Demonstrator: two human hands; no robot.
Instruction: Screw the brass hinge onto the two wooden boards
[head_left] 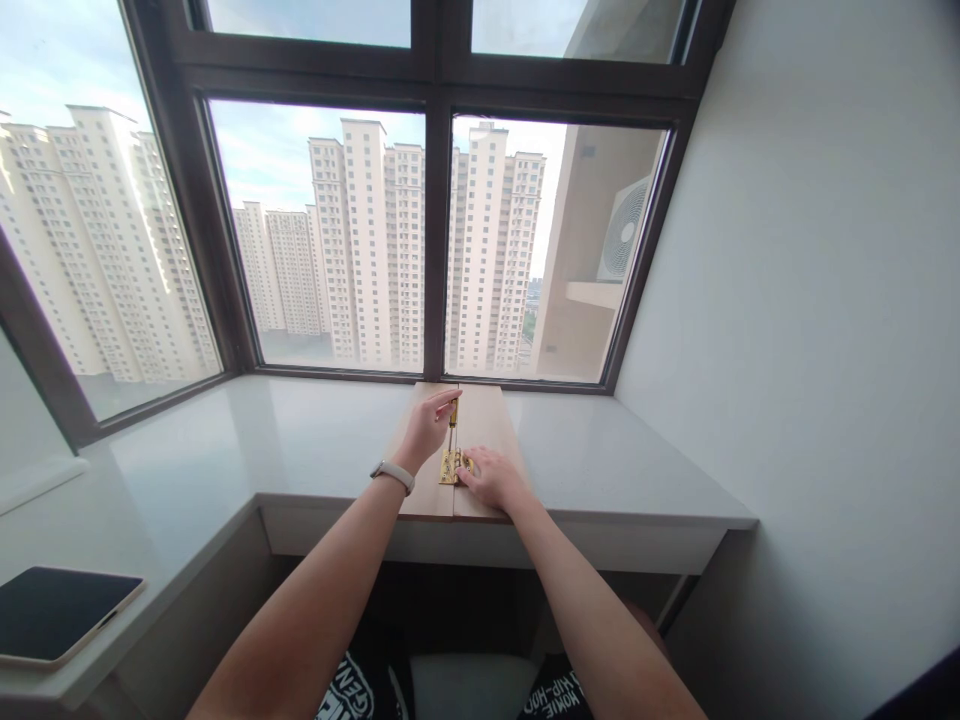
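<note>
Two pale wooden boards [484, 415] lie side by side, with a narrow seam between them. Across the seam sits a brass-coloured hinge [448, 467] with holes in its leaves. My left hand [429, 428] is closed around the yellow handle of a screwdriver [454, 412], its thin shaft slanting down toward the hinge's left leaf. Whether the tip sits in a screw is too small to tell. My right hand [491, 477] rests on the right board, its thumb and fingers holding the hinge's right leaf and partly covering it.
The boards lie on a white counter [322, 440] beneath a dark-framed window [435, 240]. A tablet-like device with a dark screen [64, 610] lies on the counter's left wing. A plain wall [810, 300] bounds the right side. The counter's front edge [645, 517] runs just before the boards.
</note>
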